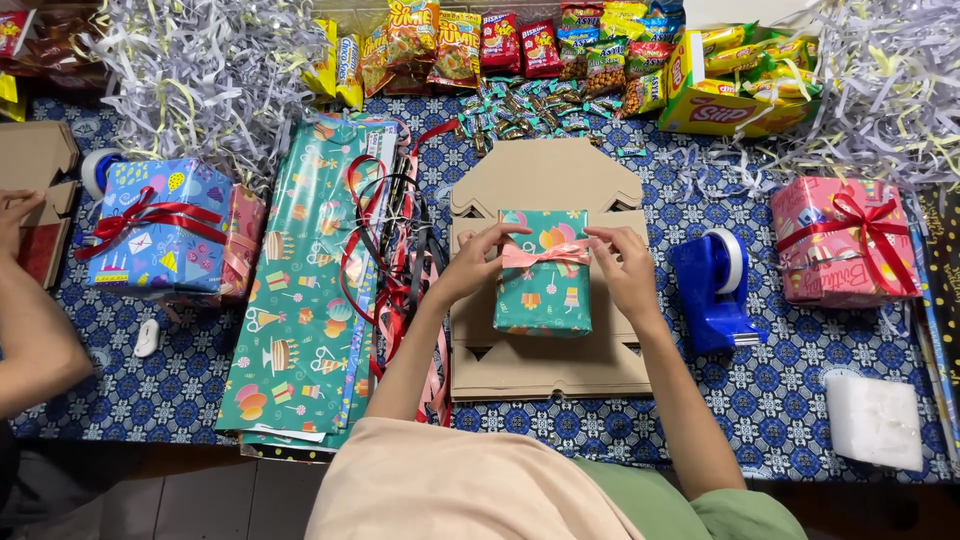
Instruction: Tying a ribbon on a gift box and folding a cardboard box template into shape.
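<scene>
A small box wrapped in teal party-print paper point(542, 290) lies on a stack of flat brown cardboard boxes point(545, 365). A pink ribbon point(545, 254) crosses its upper part. My left hand point(478, 258) pinches the ribbon at the box's left edge. My right hand point(622, 262) pinches it at the right edge. Both hands rest on the box's top corners.
Teal wrapping sheets point(300, 300) and loose red, black and pink ribbons point(395, 250) lie left. A blue tape dispenser point(712, 290), a pink wrapped gift point(843, 240) and a white foam block point(874, 420) sit right. Snack packets point(540, 50), shredded paper point(200, 70), a blue gift point(160, 225); another person's arm point(30, 330) far left.
</scene>
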